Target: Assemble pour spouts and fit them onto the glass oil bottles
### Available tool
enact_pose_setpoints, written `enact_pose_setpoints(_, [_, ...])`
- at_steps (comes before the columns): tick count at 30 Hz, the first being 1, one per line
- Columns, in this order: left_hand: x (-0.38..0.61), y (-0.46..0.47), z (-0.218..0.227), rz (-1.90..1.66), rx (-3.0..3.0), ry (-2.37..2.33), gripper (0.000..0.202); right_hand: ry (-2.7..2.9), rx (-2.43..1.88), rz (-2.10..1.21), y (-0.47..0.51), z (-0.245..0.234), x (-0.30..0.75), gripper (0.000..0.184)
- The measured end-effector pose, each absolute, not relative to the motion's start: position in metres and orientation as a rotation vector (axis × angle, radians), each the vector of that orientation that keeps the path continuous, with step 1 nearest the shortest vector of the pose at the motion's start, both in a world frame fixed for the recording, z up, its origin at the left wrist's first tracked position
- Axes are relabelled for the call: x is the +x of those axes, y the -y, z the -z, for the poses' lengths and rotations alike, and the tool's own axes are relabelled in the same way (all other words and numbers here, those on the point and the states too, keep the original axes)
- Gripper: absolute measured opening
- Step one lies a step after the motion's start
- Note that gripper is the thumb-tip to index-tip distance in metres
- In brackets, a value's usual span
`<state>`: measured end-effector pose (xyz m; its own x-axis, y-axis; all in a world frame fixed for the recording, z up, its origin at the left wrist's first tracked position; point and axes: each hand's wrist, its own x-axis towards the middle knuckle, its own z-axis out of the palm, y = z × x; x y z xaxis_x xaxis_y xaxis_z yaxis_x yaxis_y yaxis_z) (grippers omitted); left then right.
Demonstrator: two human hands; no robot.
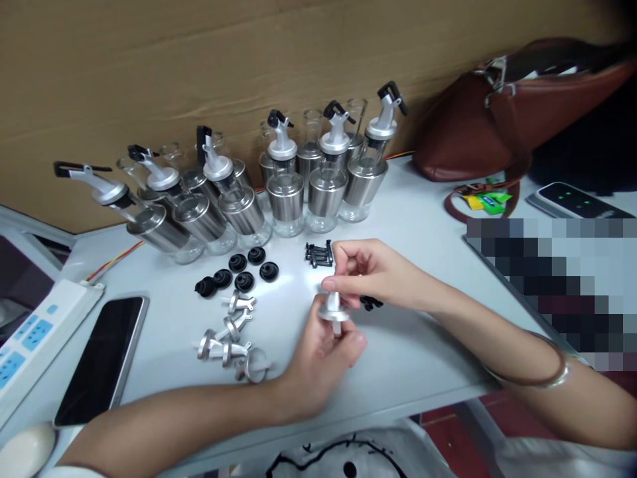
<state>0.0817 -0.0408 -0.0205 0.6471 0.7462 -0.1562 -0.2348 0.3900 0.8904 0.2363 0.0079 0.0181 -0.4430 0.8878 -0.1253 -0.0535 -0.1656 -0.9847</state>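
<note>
My left hand [323, 355] is closed around a silver pourer spout [333, 309], held just above the white table [418, 345]. My right hand [371, 273] pinches the top of the same spout from above, fingers curled. Small black parts [371, 303] peek out beneath my right hand. Several loose silver spouts [231, 335] lie left of my left hand. Several black rubber stoppers [239, 272] sit behind them. A small pile of black lever pieces [318, 254] lies just left of my right fingers.
Several glass-and-steel oil bottles [286, 192], some capped with spouts, stand along the cardboard wall. A black phone [102, 358] and a white power strip [34, 332] lie at left. A brown leather bag [497, 119] sits at back right. A silver bangle [542, 375] circles my right wrist.
</note>
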Motion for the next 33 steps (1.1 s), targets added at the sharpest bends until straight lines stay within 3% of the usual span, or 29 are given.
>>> enact_pose_setpoints(4, [0.081, 0.042, 0.027, -0.717, 0.954, -0.554, 0.040, 1.481, -0.978, -1.696, -0.008, -0.019, 0.238, 0.040])
enact_pose_setpoints(15, [0.080, 0.043, 0.027, -0.716, 0.910, -0.629, 0.039, 2.243, -1.258, -1.421, -0.027, -0.027, 0.286, 0.021])
enact_pose_setpoints(26, [0.080, 0.043, 0.023, -0.700, 0.893, -0.685, 0.040, 2.375, -1.344, -1.446, -0.025, -0.016, 0.279, 0.012])
enact_pose_setpoints(33, [0.080, 0.043, 0.024, -0.697, 0.901, -0.671, 0.040, 2.389, -1.374, -1.340, -0.024, -0.015, 0.272, 0.018])
